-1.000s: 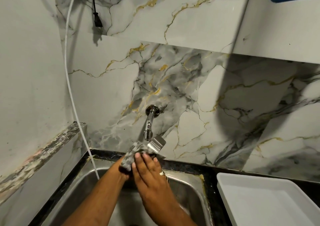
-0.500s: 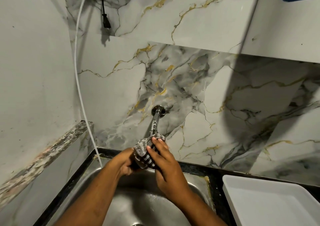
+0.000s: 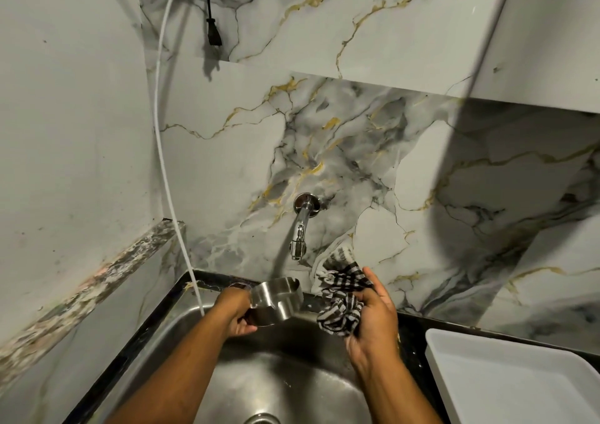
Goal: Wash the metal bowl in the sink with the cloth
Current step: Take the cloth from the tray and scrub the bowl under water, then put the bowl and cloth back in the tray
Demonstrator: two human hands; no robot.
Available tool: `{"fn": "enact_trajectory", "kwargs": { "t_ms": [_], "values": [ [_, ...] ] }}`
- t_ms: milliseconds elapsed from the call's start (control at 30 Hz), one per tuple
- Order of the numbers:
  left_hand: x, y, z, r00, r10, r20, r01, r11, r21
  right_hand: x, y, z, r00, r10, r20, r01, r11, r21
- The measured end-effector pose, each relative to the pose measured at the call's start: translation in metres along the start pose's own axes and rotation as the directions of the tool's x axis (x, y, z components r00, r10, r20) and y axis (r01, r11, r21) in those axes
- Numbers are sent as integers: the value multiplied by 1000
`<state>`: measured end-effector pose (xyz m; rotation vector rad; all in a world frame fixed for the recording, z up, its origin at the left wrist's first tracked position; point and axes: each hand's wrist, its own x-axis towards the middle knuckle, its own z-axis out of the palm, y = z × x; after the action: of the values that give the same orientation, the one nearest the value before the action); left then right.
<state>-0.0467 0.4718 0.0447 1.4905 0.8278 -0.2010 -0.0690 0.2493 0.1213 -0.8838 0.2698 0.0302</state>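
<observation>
Two hands are working above the sink (image 3: 181, 329): the left hand (image 3: 235, 311) is gripping the metal bowl (image 3: 276, 300) under the tap (image 3: 300, 229), the right hand (image 3: 373, 313) is squeezing the striped cloth (image 3: 341, 300) just beside it.

No text, label, brand, number or sign can be read anywhere in the view.

- Left hand (image 3: 234, 312): forearm reaching forward from lower left, fingers closed around the metal bowl (image 3: 276, 299).
- Right hand (image 3: 373, 314): forearm reaching from lower right, fingers curled, gripping the bunched cloth (image 3: 342, 297).
- Hands apart, level.
</observation>
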Motion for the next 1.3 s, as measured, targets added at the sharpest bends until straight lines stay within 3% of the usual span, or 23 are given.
{"fn": "enact_trajectory", "kwargs": {
  "t_ms": [67,133,200,233,300,367,400,467,533,600,667,733,767,800,867,933,1067,1167,1233,1300],
  "values": [
    [-5,-2,3,989,-11,145,16,999,-33,8,10,0,1000,-20,-8,19,988,-151],
    [-10,-2,8,970,8,244,15,995,-94,6,27,-1,994,-68,86,99,895,-434],
    [-11,0,12,959,30,282,7,992,-130,-4,45,-3,937,-172,303,336,677,-655],
    [-12,2,13,956,33,291,7,991,-136,-9,53,-6,872,-232,431,484,535,-693],
    [-18,4,14,956,28,293,18,988,-151,-16,61,-13,679,-295,672,733,214,-646],
    [-20,2,16,954,29,297,38,975,-218,-20,66,-16,459,-193,867,875,-72,-479],
    [-21,-1,17,946,60,319,38,956,-290,-25,70,-14,384,-116,916,906,-142,-398],
    [-22,-3,17,949,126,288,1,916,-402,-35,80,-10,320,-15,947,922,-225,-315],
    [-24,2,16,976,123,181,-39,910,-412,-40,89,-13,261,-24,965,922,-289,-257],
    [-27,8,16,983,121,138,-63,929,-365,-42,89,-16,326,-22,945,933,-156,-325],
    [-26,11,15,986,99,135,-57,957,-284,-41,81,-16,493,-120,862,867,151,-475],
    [-25,3,15,992,16,128,14,974,-226,-41,66,-14,806,-203,556,553,592,-586],
    [-25,-3,16,992,-22,122,45,981,-190,-37,56,-13,925,-138,355,314,804,-505],
    [-24,-11,18,991,-46,123,66,985,-160,-29,48,-19,975,-14,221,89,938,-334],
    [-24,-26,30,987,-89,131,103,989,-103,-15,33,-40,986,129,107,-130,991,11],
    [-26,-37,49,981,-125,151,137,988,-69,-13,20,-67,982,184,32,-187,976,111],
    [-36,-44,102,976,-105,193,110,994,-16,-19,6,-127,978,198,-69,-190,976,106],
    [-56,-36,148,977,-41,211,40,999,8,-12,-27,-173,993,112,-36,-106,983,148],
    [-71,-30,184,979,41,198,-44,999,10,-1,-60,-209,998,56,-29,-54,996,65],
    [-84,-25,218,971,124,205,-123,992,-18,16,-93,-245,997,0,-74,-10,991,-131]
  ]
}}
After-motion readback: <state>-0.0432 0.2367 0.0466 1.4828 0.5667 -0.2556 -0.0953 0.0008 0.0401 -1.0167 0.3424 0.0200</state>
